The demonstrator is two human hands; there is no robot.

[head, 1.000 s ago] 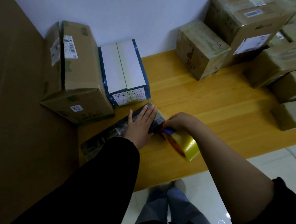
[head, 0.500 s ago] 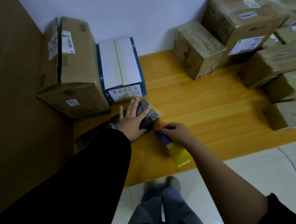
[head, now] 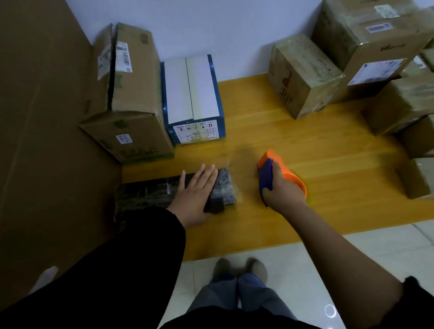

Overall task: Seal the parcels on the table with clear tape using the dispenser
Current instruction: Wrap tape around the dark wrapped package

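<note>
A flat dark parcel (head: pixel 149 196) lies on the yellow wooden table (head: pixel 312 158) near its left front edge. My left hand (head: pixel 197 191) rests flat on the parcel's right half, fingers spread. My right hand (head: pixel 281 191) grips the orange and blue tape dispenser (head: pixel 269 171), held just right of the parcel and apart from it. Clear tape shows faintly around the parcel's right end.
A brown carton (head: pixel 127 93) and a blue-and-white box (head: pixel 191 97) stand behind the parcel. Several tape-wrapped cartons (head: pixel 304 75) are stacked at the back right and right edge. A tall cardboard sheet (head: pixel 30 125) stands at the left. Tiled floor lies below the table's front edge.
My right hand pulled the dispenser away from the parcel's right end to the right and turned it upright. The left hand stayed on the parcel.
</note>
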